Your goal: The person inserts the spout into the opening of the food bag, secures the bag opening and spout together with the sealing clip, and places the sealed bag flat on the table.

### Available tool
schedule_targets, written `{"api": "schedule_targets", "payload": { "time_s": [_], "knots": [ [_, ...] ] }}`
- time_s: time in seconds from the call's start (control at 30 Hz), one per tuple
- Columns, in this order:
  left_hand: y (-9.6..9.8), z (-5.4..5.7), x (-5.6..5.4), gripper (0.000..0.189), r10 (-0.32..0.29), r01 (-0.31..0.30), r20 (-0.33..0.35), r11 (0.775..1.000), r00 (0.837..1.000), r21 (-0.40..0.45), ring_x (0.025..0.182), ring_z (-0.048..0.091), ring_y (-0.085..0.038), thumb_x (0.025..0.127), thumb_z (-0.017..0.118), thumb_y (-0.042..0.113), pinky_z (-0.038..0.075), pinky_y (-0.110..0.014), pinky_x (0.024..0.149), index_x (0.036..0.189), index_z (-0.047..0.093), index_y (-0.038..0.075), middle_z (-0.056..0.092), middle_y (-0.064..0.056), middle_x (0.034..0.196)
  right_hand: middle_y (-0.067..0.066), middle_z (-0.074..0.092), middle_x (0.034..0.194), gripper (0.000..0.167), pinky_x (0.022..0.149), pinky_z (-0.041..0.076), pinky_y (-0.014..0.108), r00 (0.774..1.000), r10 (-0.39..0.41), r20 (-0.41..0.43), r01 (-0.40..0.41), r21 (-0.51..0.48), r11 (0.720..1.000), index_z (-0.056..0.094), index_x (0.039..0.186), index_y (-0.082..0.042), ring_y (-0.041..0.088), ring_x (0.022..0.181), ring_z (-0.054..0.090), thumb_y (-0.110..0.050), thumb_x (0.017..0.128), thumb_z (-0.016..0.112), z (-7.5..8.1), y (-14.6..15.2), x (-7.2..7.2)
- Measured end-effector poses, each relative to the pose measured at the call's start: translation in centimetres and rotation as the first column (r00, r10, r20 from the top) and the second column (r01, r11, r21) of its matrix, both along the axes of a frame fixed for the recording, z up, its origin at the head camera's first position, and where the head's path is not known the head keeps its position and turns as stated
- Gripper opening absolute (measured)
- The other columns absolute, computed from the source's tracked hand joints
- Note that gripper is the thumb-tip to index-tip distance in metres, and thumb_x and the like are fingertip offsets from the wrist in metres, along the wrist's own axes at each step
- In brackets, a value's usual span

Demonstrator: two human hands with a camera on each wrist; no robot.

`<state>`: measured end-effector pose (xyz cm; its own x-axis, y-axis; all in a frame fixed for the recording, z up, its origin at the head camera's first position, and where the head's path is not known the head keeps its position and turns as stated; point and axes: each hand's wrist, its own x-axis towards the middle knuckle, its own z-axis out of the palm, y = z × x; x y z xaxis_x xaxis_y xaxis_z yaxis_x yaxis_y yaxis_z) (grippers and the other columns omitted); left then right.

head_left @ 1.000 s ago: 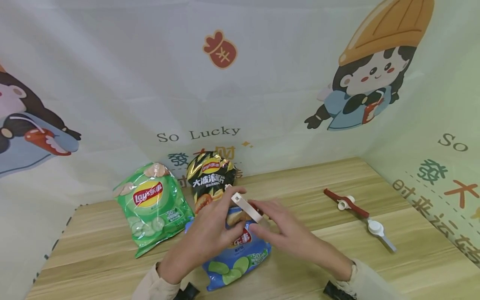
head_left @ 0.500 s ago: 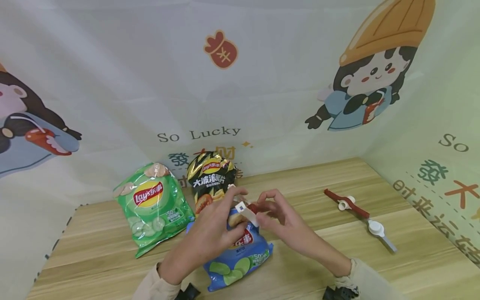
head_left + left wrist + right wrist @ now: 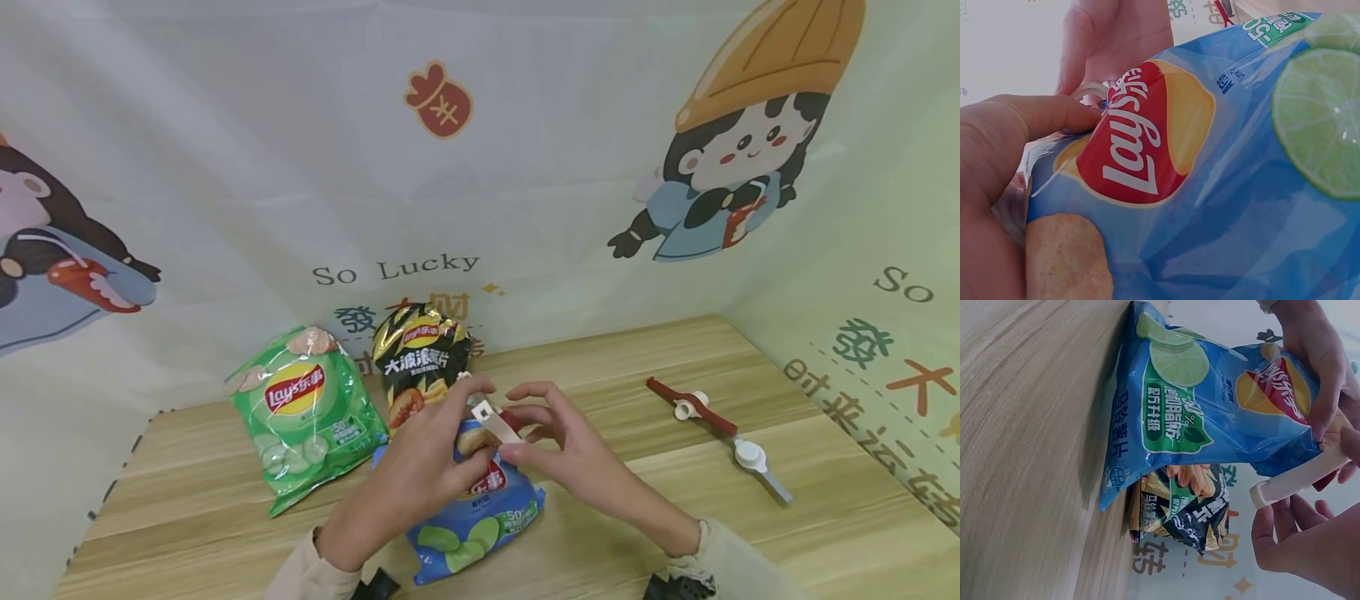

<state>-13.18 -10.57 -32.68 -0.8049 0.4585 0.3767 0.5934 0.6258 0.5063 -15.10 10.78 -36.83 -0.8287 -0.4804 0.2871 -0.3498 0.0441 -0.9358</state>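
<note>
Upright between both hands stands a blue bag of potato chips (image 3: 480,508) with lime slices printed on it. My left hand (image 3: 423,454) grips its top, thumb on the front face, as the left wrist view shows close up. A white bag clip (image 3: 497,423) with a red part behind it lies across the top of the bag, also seen as a pale bar (image 3: 1300,478) in the right wrist view. My right hand (image 3: 581,454) pinches the right end of this clip, thumb below and fingers curled behind. Part of the clip is hidden by the fingers.
A green chip bag (image 3: 300,417) leans at the left, and a black chip bag (image 3: 420,367) stands behind the blue one. On the wooden table (image 3: 637,533) at the right lie a red clip (image 3: 708,410) and a grey-white clip (image 3: 752,457). A printed curtain (image 3: 555,167) hangs behind.
The white clip's end has turned and shifted slightly to the right and down. My right fingers have gone from straighter to more bent around it. The left hand keeps its grip on the bag.
</note>
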Motion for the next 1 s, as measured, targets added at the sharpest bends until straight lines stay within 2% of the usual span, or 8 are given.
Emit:
{"api": "schedule_targets", "payload": {
  "time_s": [0.23, 0.37, 0.5, 0.73, 0.8, 0.87, 0.93, 1.0],
  "knots": [
    [0.03, -0.15, -0.08, 0.059, -0.002, 0.002, -0.036, 1.0, 0.999, 0.008, 0.046, 0.041, -0.001, 0.083, 0.077, 0.01, 0.037, -0.021, 0.042, 0.133, 0.045, 0.015, 0.059, 0.01, 0.076, 0.004, 0.066, 0.127, 0.059, 0.094, 0.047, 0.041, 1.0, -0.016, -0.009, 0.016, -0.01, 1.0, 0.042, 0.133, -0.016, 0.026, 0.118, 0.058, -0.014, 0.087, 0.078, 0.15, -0.2, 0.35],
    [0.17, -0.13, -0.13, 0.06, -0.021, 0.021, -0.064, 1.0, 0.998, -0.008, 0.046, 0.039, 0.0, 0.083, 0.076, 0.008, 0.036, -0.021, 0.042, 0.134, 0.045, 0.014, 0.059, 0.008, 0.077, 0.001, 0.067, 0.125, 0.066, 0.092, 0.047, 0.042, 0.998, -0.058, -0.01, 0.058, 0.017, 0.998, 0.042, 0.135, -0.021, 0.022, 0.114, 0.06, -0.015, 0.083, 0.082, 0.36, -0.29, 0.56],
    [0.3, -0.17, -0.15, 0.062, -0.039, 0.038, -0.061, 0.999, 0.997, -0.017, 0.047, 0.039, 0.0, 0.084, 0.077, 0.009, 0.037, -0.021, 0.044, 0.135, 0.044, 0.015, 0.06, 0.009, 0.08, 0.0, 0.068, 0.121, 0.066, 0.09, 0.048, 0.039, 0.996, -0.088, -0.029, 0.09, 0.074, 0.993, 0.048, 0.135, -0.018, 0.019, 0.112, 0.061, -0.019, 0.08, 0.084, 0.47, -0.27, 0.59],
    [0.31, -0.4, -0.15, 0.095, -0.044, 0.044, -0.026, 0.999, 0.999, 0.024, 0.043, 0.04, 0.0, 0.085, 0.078, 0.011, 0.039, -0.021, 0.043, 0.158, 0.018, 0.027, 0.049, 0.012, 0.061, -0.002, 0.069, 0.11, 0.056, 0.087, 0.051, 0.037, 0.987, -0.12, -0.106, 0.138, 0.179, 0.974, 0.061, 0.129, -0.012, 0.014, 0.1, 0.063, -0.026, 0.08, 0.085, 0.55, -0.25, 0.33],
    [0.34, -0.4, -0.16, 0.1, -0.009, 0.009, -0.059, 1.0, 0.998, -0.003, 0.047, 0.044, -0.001, 0.083, 0.082, 0.015, 0.041, -0.022, 0.046, 0.159, 0.017, 0.027, 0.051, 0.012, 0.064, -0.001, 0.07, 0.107, 0.055, 0.086, 0.051, 0.037, 0.986, -0.124, -0.114, 0.144, 0.185, 0.972, 0.062, 0.127, -0.01, 0.015, 0.099, 0.063, -0.026, 0.08, 0.085, 0.55, -0.27, 0.26],
    [0.29, -0.38, -0.16, 0.093, 0.059, -0.068, -0.126, 0.995, 0.99, -0.071, 0.052, 0.048, -0.004, 0.082, 0.084, 0.026, 0.046, -0.026, 0.057, 0.155, 0.027, 0.021, 0.055, 0.011, 0.066, 0.0, 0.07, 0.105, 0.054, 0.085, 0.051, 0.036, 0.984, -0.134, -0.114, 0.153, 0.184, 0.971, 0.063, 0.126, -0.01, 0.015, 0.097, 0.063, -0.026, 0.079, 0.086, 0.51, -0.29, 0.21],
    [0.12, -0.28, -0.11, 0.08, 0.129, -0.154, -0.166, 0.977, 0.978, -0.146, 0.06, 0.053, -0.007, 0.08, 0.084, 0.038, 0.049, -0.032, 0.068, 0.144, 0.043, 0.014, 0.06, 0.008, 0.07, 0.0, 0.07, 0.105, 0.054, 0.085, 0.05, 0.034, 0.983, -0.146, -0.109, 0.164, 0.181, 0.97, 0.063, 0.124, -0.01, 0.016, 0.096, 0.062, -0.026, 0.079, 0.086, 0.4, -0.37, 0.14],
    [-0.22, -0.09, -0.09, 0.063, 0.147, -0.178, -0.158, 0.963, 0.976, -0.204, 0.065, 0.057, -0.008, 0.081, 0.081, 0.047, 0.049, -0.037, 0.075, 0.126, 0.055, 0.011, 0.064, 0.008, 0.074, 0.0, 0.069, 0.105, 0.053, 0.085, 0.05, 0.033, 0.983, -0.155, -0.098, 0.17, 0.175, 0.97, 0.064, 0.123, -0.011, 0.016, 0.097, 0.061, -0.027, 0.078, 0.086, 0.27, -0.46, 0.12]
  ]
}}
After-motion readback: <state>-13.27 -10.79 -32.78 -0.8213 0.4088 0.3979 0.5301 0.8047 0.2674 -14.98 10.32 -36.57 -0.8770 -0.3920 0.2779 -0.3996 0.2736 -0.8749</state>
